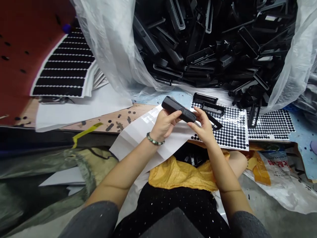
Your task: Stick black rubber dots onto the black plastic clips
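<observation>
A black oblong plastic part [178, 109] with a textured, carbon-weave end is held up between my two hands, tilted down to the right. My left hand [166, 123], with a beaded bracelet at its wrist, grips its left and middle portion, thumb on top. At the lower right end, my right hand [203, 127] pinches the part between thumb and fingers. Just beyond the right hand, several similar black parts [205, 103] lie on a white sheet of black round stickers [232, 129]. A white backing sheet [158, 132] spreads beneath my left hand.
A clear plastic liner [111, 43] surrounds a big heap of black parts [198, 59] at the back. Strip-sticker sheets [65, 66] are stacked at left. Yellow cloth [182, 173] lies over my lap. An olive sack [91, 165] stands lower left, a printed plastic bag [279, 172] lower right.
</observation>
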`<state>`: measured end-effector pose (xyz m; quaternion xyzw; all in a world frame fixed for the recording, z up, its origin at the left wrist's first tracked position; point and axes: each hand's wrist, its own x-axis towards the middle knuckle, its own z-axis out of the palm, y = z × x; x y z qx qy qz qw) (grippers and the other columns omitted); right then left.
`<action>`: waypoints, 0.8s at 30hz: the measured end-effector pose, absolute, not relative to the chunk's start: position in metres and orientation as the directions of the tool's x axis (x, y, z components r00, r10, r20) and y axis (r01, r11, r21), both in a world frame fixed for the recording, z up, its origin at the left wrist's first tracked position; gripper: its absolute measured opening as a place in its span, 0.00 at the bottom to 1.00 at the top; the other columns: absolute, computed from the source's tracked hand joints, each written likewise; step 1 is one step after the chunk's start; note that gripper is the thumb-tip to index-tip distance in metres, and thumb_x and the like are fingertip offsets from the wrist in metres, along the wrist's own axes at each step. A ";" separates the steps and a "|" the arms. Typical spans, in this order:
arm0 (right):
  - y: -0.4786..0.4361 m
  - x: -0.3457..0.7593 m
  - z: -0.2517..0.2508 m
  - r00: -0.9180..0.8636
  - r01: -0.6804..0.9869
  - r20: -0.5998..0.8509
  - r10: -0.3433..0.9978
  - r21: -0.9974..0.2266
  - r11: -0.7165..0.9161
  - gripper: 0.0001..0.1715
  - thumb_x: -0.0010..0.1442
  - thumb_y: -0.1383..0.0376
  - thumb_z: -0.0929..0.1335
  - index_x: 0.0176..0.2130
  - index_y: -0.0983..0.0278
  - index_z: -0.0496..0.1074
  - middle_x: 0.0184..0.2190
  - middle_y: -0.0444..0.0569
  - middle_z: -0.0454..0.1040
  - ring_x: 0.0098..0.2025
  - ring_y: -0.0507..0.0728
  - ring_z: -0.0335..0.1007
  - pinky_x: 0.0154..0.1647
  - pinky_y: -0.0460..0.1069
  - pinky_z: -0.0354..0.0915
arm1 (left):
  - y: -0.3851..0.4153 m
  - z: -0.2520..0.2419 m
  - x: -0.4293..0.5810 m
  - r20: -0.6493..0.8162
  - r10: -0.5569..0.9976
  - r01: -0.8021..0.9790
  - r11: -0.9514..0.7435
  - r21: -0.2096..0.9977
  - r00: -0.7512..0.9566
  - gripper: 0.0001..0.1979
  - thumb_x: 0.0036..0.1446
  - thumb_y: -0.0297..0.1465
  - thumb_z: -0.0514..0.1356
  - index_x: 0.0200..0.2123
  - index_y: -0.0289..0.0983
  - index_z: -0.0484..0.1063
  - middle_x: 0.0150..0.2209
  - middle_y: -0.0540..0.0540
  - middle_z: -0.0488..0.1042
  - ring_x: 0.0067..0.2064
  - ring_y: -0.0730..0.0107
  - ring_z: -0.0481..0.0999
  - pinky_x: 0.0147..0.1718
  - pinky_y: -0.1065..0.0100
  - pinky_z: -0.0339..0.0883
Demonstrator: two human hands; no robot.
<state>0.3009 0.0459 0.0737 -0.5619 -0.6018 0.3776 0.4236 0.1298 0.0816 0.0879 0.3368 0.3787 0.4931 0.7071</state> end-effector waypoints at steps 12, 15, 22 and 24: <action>0.034 0.331 0.092 -0.025 0.586 0.236 0.971 -0.783 0.206 0.23 0.67 0.51 0.60 0.52 0.58 0.73 0.47 0.53 0.78 0.46 0.59 0.74 0.49 0.57 0.70 | 0.070 0.120 0.096 -0.258 0.803 -0.087 0.357 0.930 0.537 0.21 0.48 0.35 0.69 0.46 0.37 0.74 0.44 0.43 0.79 0.41 0.64 0.81 0.36 0.66 0.77; 0.021 0.320 0.070 -0.157 0.755 0.217 0.964 -0.603 0.258 0.21 0.68 0.55 0.60 0.45 0.61 0.77 0.44 0.56 0.80 0.47 0.62 0.73 0.51 0.60 0.69 | 0.070 0.118 0.107 -0.214 0.891 -0.294 0.346 0.891 0.400 0.22 0.51 0.39 0.68 0.47 0.40 0.69 0.46 0.44 0.77 0.45 0.61 0.81 0.33 0.68 0.78; 0.005 0.314 0.048 -0.125 0.747 0.252 0.960 -0.613 0.258 0.18 0.68 0.63 0.59 0.45 0.61 0.76 0.45 0.56 0.77 0.49 0.61 0.72 0.53 0.60 0.69 | 0.075 0.078 0.147 -0.459 0.813 -0.253 0.558 0.790 0.360 0.14 0.57 0.29 0.64 0.43 0.38 0.62 0.37 0.48 0.75 0.40 0.67 0.82 0.33 0.71 0.77; 0.010 0.316 0.047 0.043 0.759 0.278 0.960 -0.633 0.150 0.17 0.67 0.64 0.59 0.45 0.63 0.75 0.44 0.58 0.75 0.48 0.61 0.72 0.53 0.60 0.69 | 0.076 0.072 0.152 -0.532 0.783 -0.252 0.613 0.749 0.323 0.11 0.59 0.26 0.62 0.42 0.38 0.62 0.37 0.49 0.75 0.37 0.71 0.82 0.31 0.73 0.77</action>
